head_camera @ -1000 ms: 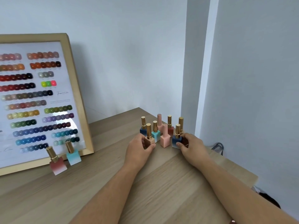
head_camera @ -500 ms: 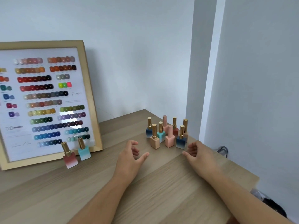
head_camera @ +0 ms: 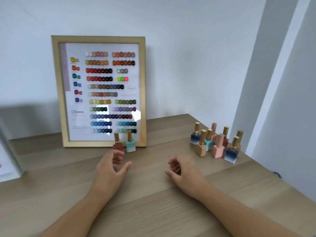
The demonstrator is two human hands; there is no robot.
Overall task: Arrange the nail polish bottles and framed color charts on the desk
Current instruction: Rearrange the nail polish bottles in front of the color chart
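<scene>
Framed color chart [head_camera: 100,93], wood-edged, upright against wall at 11 o'clock on surface [head_camera: 153,202]; swatch rows legible, glare patch low on glass. Unmoved on surface, though now fully in view after head turn leftward.

Second framed item [head_camera: 8,161], pale, cut off at 9 o'clock edge; contents too blurred to tell.

Cluster of nail polish bottles [head_camera: 217,142], about eight, gold and pink caps, grouped tight at 2 o'clock near surface corner. Gathered and steadied by both hands a second ago; now released and standing free, upright, none toppled. Judged: this group done.

Pair of bottles at 12 o'clock, touching chart's lower rail or just before it: dusty red bottle [head_camera: 118,144] and turquoise bottle [head_camera: 130,144], side by side, well apart from cluster.

Left hand [head_camera: 109,170], withdrawn from cluster and swung across toward pair; fingers loosely curled, thumb spread wide, nothing held, fingertips just below red bottle.

Right hand [head_camera: 183,170], likewise withdrawn, half-curled, empty, hovering above surface between pair and cluster.

Judged next: pair to be picked up or straightened, left hand nearest.
</scene>
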